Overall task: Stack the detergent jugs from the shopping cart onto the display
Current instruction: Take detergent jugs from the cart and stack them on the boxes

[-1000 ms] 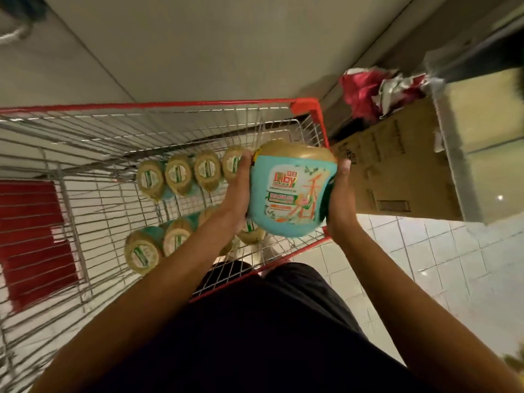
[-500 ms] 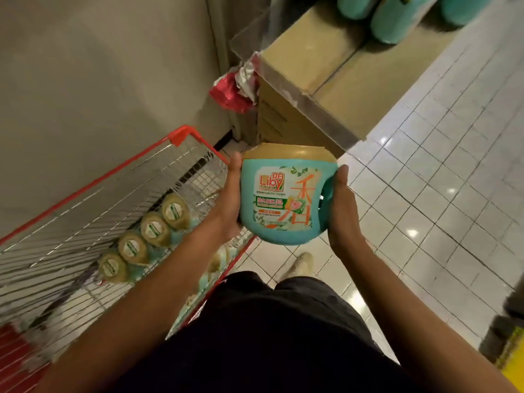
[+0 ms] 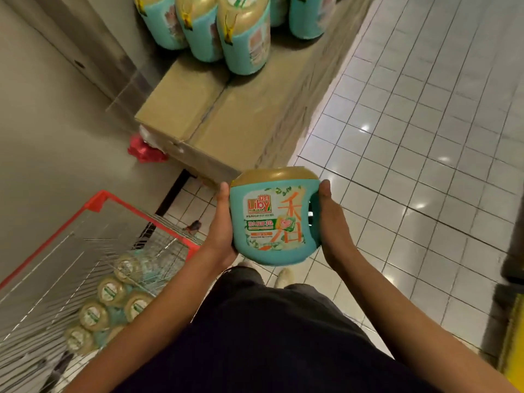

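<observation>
I hold a teal detergent jug [image 3: 272, 219] with a gold lid upright in front of my waist. My left hand [image 3: 222, 222] presses its left side and my right hand [image 3: 330, 222] grips the handle side. The red-rimmed wire shopping cart [image 3: 93, 205] stands at lower left with several more jugs [image 3: 113, 304] lying in it. Ahead, the display is a row of cardboard boxes [image 3: 226, 120]. Several teal jugs [image 3: 243, 38] stand on its far end.
A beige wall [image 3: 56, 137] runs along the left. Red crumpled wrapping [image 3: 144, 150] lies between the wall and the boxes. White tiled floor [image 3: 411, 137] stretches to the right. A dark and yellow object [image 3: 513, 330] sits at the right edge.
I have turned from the cart toward the display, carrying the jug in both hands. The cart has slid to the lower left and the stacked jugs have come into view.
</observation>
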The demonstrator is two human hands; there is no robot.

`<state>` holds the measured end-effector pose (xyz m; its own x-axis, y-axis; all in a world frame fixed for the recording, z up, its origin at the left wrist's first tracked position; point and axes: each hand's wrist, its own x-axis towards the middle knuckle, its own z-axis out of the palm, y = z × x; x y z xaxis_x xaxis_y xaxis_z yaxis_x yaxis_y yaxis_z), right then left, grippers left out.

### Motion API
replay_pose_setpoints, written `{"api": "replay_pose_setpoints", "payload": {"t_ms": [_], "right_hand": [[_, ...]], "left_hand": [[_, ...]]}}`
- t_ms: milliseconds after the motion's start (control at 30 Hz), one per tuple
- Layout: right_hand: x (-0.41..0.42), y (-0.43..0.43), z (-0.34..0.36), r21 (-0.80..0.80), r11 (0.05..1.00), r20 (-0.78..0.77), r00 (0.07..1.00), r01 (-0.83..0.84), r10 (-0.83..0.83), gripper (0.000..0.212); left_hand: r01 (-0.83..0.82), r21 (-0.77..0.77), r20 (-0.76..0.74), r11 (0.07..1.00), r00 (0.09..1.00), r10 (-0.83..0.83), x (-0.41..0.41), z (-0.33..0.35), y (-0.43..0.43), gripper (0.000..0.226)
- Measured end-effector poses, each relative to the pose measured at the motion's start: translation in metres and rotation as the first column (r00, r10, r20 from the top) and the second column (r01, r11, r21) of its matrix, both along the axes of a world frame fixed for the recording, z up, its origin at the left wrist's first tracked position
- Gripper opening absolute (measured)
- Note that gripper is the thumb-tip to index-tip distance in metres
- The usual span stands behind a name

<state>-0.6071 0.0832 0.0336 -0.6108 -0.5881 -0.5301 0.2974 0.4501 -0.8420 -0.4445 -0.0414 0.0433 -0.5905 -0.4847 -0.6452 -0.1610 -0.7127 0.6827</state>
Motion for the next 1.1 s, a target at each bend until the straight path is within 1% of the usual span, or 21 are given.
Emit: {"api": "replay_pose_setpoints", "payload": {"t_ms": [233,400,533,700,767,867,967,1033,1100], "right_hand": [[-0.076,-0.025,-0.009,0.025,0.999,0.044,0.998,0.038,-0.039,0.080],[-0.136,-0.078,-0.005,-0.059,0.996,0.041,0.997,0.065,-0.062,0.080],[-0.179,-0.132,0.002,-0.078,0.996,0.024,0.998,0.053,-0.051,0.082],[-0.223,-0.196,0.005,-0.068,0.998,0.042,0.999,-0.010,0.013,0.074],[-0.236,-0.218,0.008,-0.079,0.996,0.049,0.998,-0.035,0.039,0.069],[-0.251,-0.245,0.011,-0.103,0.990,0.071,0.992,-0.092,0.099,0.067],[-0.266,-0.268,0.009,-0.179,0.971,0.084,0.981,-0.156,0.173,0.076],[-0.277,-0.282,0.008,-0.215,0.953,0.084,0.969,-0.211,0.234,0.077],[-0.289,-0.292,0.007,-0.267,0.931,0.096,0.955,-0.248,0.282,0.081]], "left_hand": [[0.035,-0.023,0.042,0.999,0.999,-0.034,-0.078,-0.008,-0.031,0.085],[0.033,-0.079,0.028,0.996,0.999,-0.031,-0.138,-0.012,-0.084,0.089],[0.018,-0.130,0.011,0.991,1.000,-0.017,-0.182,-0.010,-0.131,0.088],[-0.089,-0.157,-0.041,0.984,0.996,0.084,-0.216,-0.008,-0.175,0.093],[-0.161,-0.172,-0.056,0.972,0.987,0.153,-0.226,-0.008,-0.187,0.089],[-0.277,-0.187,-0.083,0.943,0.961,0.266,-0.240,-0.010,-0.198,0.081],[-0.423,-0.189,-0.079,0.886,0.906,0.416,-0.257,-0.013,-0.203,0.077],[-0.503,-0.188,-0.072,0.843,0.863,0.499,-0.269,-0.015,-0.207,0.077],[-0.573,-0.220,-0.076,0.790,0.817,0.571,-0.281,-0.019,-0.210,0.077]]}}
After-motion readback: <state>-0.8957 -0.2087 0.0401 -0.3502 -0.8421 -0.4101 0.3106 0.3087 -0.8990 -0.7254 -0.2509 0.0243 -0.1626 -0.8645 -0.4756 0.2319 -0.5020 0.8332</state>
